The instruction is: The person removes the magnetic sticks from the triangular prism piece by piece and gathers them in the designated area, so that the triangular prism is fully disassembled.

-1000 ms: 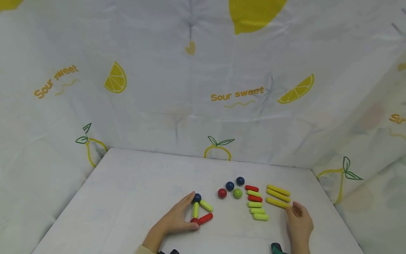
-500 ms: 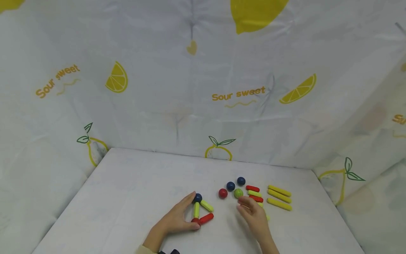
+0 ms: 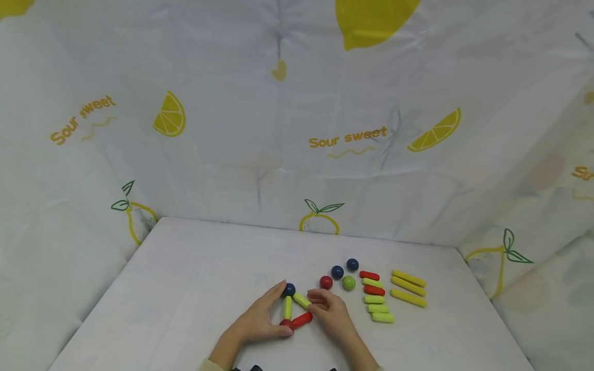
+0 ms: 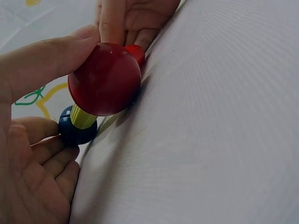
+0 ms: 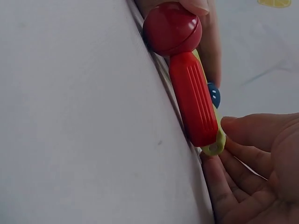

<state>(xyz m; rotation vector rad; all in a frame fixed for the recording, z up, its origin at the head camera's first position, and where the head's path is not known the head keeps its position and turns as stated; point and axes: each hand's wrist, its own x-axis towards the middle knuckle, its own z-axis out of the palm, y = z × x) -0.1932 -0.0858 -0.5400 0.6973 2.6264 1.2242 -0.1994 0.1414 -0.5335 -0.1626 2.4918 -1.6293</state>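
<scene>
A piece of magnetic-looking balls and sticks lies on the white table: a blue ball (image 3: pixel 290 289) and a red ball (image 3: pixel 286 325) joined by a lime stick (image 3: pixel 287 307). A second lime stick (image 3: pixel 302 300) slants from the blue ball and a red stick (image 3: pixel 302 320) from the red ball. My left hand (image 3: pixel 257 320) holds the piece between its thumb on the red ball and its fingers at the blue ball. The right hand (image 3: pixel 332 315) pinches the slanting lime stick's free end, close beside the red stick's end.
Behind on the right lie loose balls, two blue (image 3: pixel 337 272), one red (image 3: pixel 326 282) and one green (image 3: pixel 349 283). Beside them runs a column of short red and lime sticks (image 3: pixel 374 299), then three long yellow sticks (image 3: pixel 408 298). A lemon-print cloth (image 3: pixel 223 154) hangs behind the table.
My right hand has moved left from the yellow sticks, past the short sticks, to the lime stick's end. The left hand stays on the red and blue balls.
</scene>
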